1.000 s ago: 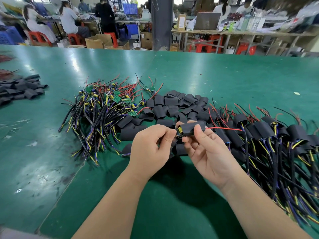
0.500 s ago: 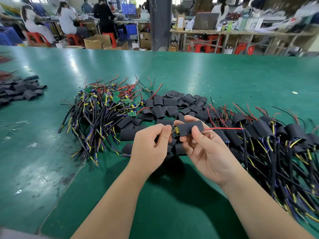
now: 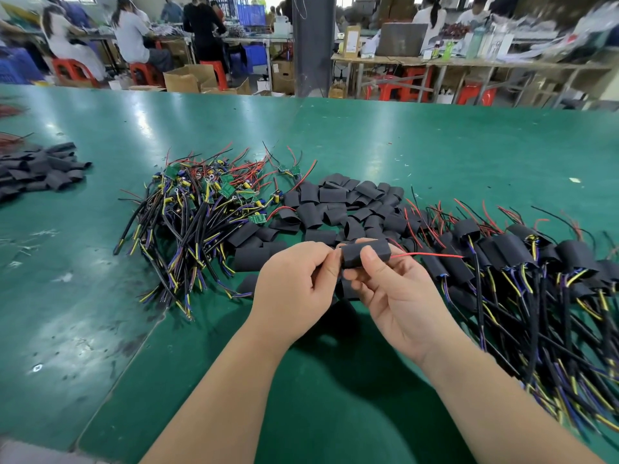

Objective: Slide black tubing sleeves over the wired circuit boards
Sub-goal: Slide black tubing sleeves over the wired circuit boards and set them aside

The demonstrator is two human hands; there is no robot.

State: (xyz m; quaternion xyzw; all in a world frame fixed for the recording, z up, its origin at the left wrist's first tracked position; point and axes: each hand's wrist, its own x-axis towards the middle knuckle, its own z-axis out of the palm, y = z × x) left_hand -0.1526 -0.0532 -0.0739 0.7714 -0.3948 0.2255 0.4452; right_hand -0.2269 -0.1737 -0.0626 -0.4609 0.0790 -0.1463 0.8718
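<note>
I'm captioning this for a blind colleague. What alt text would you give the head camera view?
Over a green table, the left hand pinches the left end of a black tubing sleeve and the right hand grips its middle; a red wire sticks out the right end. Bare wired boards lie left, loose sleeves behind, sleeved boards right.

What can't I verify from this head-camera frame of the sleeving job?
All in the head view:
Circuit board: hidden inside the black sleeve gripped by the left hand and right hand; only a red wire sticks out.
Far-left sleeve pile: cut off by the left edge.
Sleeved assemblies: the heap runs past the right edge.
Background workbench: blurred, items on it unreadable.
</note>
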